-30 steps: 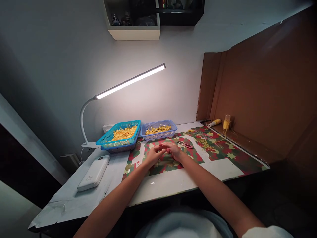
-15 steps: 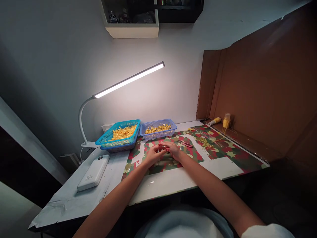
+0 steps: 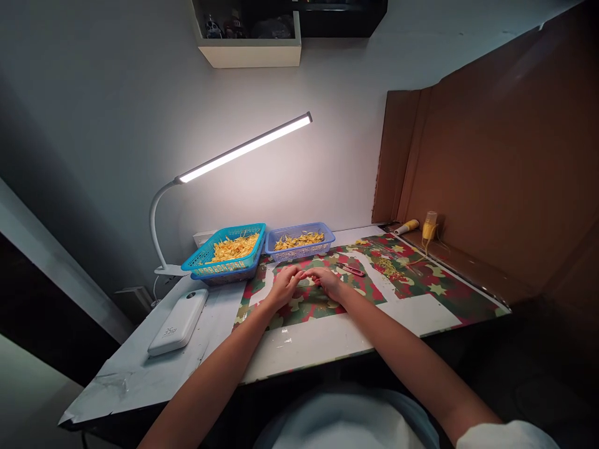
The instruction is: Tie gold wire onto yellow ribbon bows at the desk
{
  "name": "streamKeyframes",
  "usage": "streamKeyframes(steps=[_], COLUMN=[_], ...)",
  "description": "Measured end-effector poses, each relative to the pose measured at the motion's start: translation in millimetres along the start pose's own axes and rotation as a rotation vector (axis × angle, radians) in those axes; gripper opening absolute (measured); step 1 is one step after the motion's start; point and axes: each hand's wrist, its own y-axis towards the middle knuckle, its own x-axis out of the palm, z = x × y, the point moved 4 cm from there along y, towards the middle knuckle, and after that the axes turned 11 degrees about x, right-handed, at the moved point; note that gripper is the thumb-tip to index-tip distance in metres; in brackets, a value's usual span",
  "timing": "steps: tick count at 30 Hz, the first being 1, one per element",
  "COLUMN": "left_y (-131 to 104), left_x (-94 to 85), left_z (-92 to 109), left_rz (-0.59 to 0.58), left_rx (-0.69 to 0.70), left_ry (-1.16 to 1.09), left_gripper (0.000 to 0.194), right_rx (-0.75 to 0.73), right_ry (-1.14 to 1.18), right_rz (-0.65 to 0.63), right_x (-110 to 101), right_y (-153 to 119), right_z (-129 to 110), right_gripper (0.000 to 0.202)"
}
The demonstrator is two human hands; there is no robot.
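Right hand (image 3: 329,282) beside a slim, pinkish tool (image 3: 352,269).

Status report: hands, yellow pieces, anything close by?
Left hand and right hand close together, grasp unclear. Yellow pieces in teal basket and purple basket behind. Pink tool lying beyond right hand.

Apparently a home; desk lamp (image 3: 247,148), wall shelf (image 3: 253,56).

Slim white desk lamp (image 3: 246,148) lit, reaching up rightward before grey wall (image 3: 112,125); white power bank (image 3: 179,323) marked 35W lying flat on left part of tabletop (image 3: 133,365), near lamp base (image 3: 171,270); open-fronted shelf (image 3: 255,55) above, small objects (image 3: 214,28) inside; brown cardboard panel (image 3: 491,174) standing along right side.
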Motion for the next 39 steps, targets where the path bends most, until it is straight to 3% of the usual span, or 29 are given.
streamKeyframes(steps=[6, 19, 39], left_y=[0, 0, -1], left_x=[-1.2, -4.7, -9.9], left_z=[-12, -28, -34], left_rz=[0.027, 0.116, 0.144], left_rx=[-0.095, -0.197, -0.243], left_ry=[-0.190, -0.290, -0.195], left_gripper=[0.030, 0.027, 0.023], right_rx=[0.023, -0.005, 0.022], right_ry=[-0.081, -0.101, -0.124], right_rz=[-0.003, -0.014, 0.013], right_x=[0, 2, 2], right_y=[-5, -9, -11], right_z=[-2, -6, -6], right_gripper=[0.021, 0.023, 0.022])
